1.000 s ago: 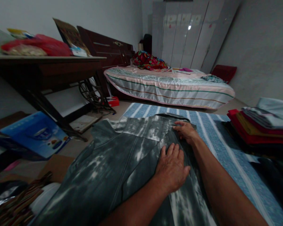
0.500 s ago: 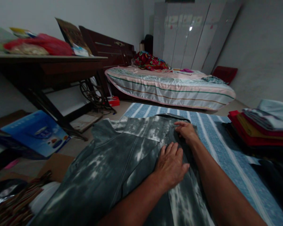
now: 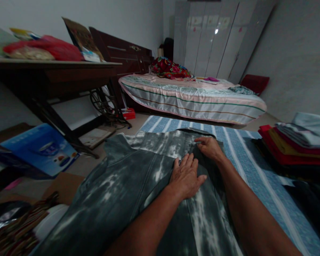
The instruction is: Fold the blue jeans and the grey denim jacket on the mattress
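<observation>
A dark grey-green denim jacket (image 3: 122, 188) with pale bleached patches lies spread in front of me, its collar end pointing away. My left hand (image 3: 186, 176) rests flat on the front panel, fingers stretched forward and slightly apart, the thumb out to the right. Beyond it and to the right, my right hand (image 3: 210, 147) is at the jacket's upper front edge near the collar. Its fingers are bent together against the cloth there, and the fingertips are partly hidden. Under the jacket is a blue, white-striped sheet (image 3: 234, 153).
At right, a stack of folded clothes (image 3: 296, 145) sits on the sheet, with dark cloth (image 3: 312, 202) nearer me. On the left are a treadle sewing table (image 3: 77, 67), a blue carton (image 3: 42, 149) and striped cloth (image 3: 18, 231). A bed (image 3: 192, 96) stands behind.
My left hand has slid a little left and away from me over the jacket front. My right hand has shifted slightly left, staying by the collar.
</observation>
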### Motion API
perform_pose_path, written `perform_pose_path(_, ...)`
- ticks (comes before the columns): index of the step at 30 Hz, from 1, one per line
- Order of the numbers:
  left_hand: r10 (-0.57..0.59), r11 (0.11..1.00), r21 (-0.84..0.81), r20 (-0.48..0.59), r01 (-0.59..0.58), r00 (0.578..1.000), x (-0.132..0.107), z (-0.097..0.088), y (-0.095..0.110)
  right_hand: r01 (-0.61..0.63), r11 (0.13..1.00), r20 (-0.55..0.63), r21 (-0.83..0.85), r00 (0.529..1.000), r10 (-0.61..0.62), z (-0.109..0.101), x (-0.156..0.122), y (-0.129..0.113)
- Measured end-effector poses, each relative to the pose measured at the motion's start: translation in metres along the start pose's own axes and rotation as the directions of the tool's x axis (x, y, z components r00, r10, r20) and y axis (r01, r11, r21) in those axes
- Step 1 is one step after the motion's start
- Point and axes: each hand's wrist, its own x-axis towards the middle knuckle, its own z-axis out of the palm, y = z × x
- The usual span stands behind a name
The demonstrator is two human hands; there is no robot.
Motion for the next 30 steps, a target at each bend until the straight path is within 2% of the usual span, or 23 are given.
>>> perform_pose_path(5,0.011,1.0,0.003,0.004,-0.011,1.0,0.0016,-0.0006,-0.0021,0.102,0.963,0.057,-0.25,0.994,-0.09,0.0033,-0.0032,-0.0047)
perform_pose_path(11,0.005,1.0,-0.008,-0.002,-0.005,1.0,0.0018,0.0002,-0.0013,0.151,0.908,0.097,-0.391,0.988,-0.123,0.0041,-0.0004,-0.0051)
perform_pose_path(17,-0.004,1.0,-0.011,-0.006,0.004,1.0,0.0028,0.0001,-0.0012,0.147,0.885,0.084,-0.443,0.989,-0.122,0.0049,-0.0004,-0.005)
perform_pose_path(22,-0.013,1.0,0.003,-0.049,0.013,0.999,0.0048,0.0023,-0.0043,0.122,0.881,0.04,-0.457,0.992,-0.117,0.0057,-0.003,-0.0062)
perform_pose_path(30,-0.034,0.999,0.006,0.01,0.034,0.999,0.0063,0.001,-0.0038,0.032,0.909,-0.129,-0.415,0.987,-0.094,0.0079,-0.0035,-0.0046)
